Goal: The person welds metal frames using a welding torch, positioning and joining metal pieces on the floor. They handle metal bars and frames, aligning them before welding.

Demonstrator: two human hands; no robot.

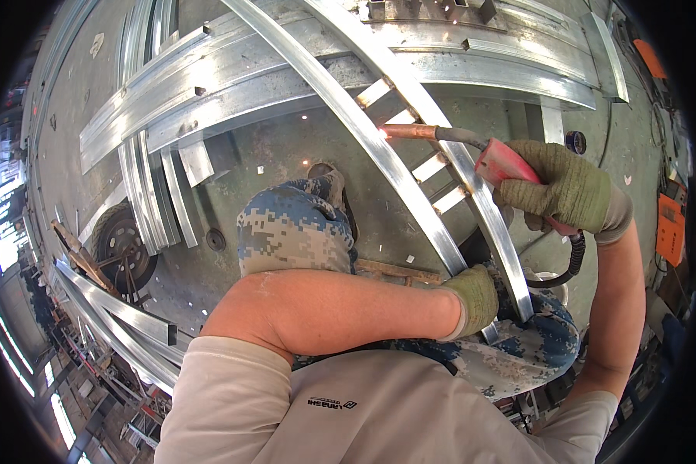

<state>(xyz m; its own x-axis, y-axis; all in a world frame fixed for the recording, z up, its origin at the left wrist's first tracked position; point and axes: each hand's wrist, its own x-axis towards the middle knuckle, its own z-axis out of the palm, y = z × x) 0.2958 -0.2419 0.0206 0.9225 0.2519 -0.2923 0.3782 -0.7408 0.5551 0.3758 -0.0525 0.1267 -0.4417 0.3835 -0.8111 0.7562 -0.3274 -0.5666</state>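
My right hand (555,187), in a green knitted glove, is wrapped round the red handle of a welding torch (503,162). The torch's copper nozzle points left, and a bright orange glow shows at its tip, against the left rail of a ladder-like metal frame (414,197). Short crosspieces (430,166) with brownish marks at their joints span the two shiny rails. Near the frame's lower end, my gloved left hand (475,300) closes round the left rail; its fingertips are partly hidden. The frame slants from the beams at the top down to my lap.
Wide metal beams (247,93) lie across the far side, supporting the frame. More metal profiles (135,193) and a wheel (124,243) stand at left. A black hose (574,267) hangs from the torch handle. My knee (294,228) is left of the frame. Orange panels (670,230) are at right.
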